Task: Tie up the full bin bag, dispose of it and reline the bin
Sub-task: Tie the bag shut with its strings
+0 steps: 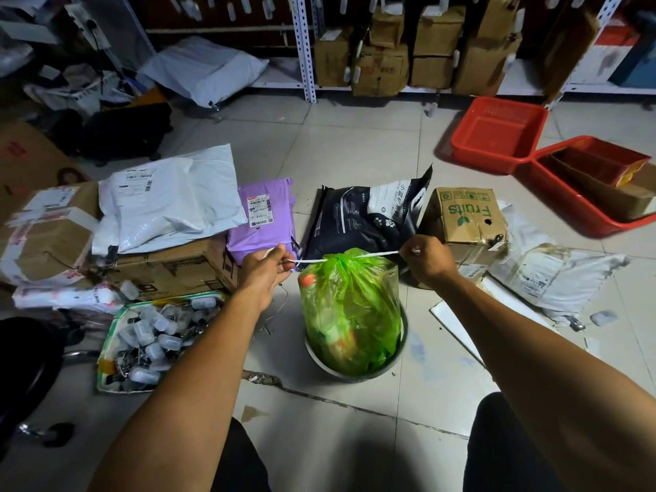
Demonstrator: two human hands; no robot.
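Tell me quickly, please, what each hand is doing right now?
Left hand: closed, fingers pinching one end of the white drawstring at the green bin bag.
Right hand: closed, pinching the other end, pulled taut.
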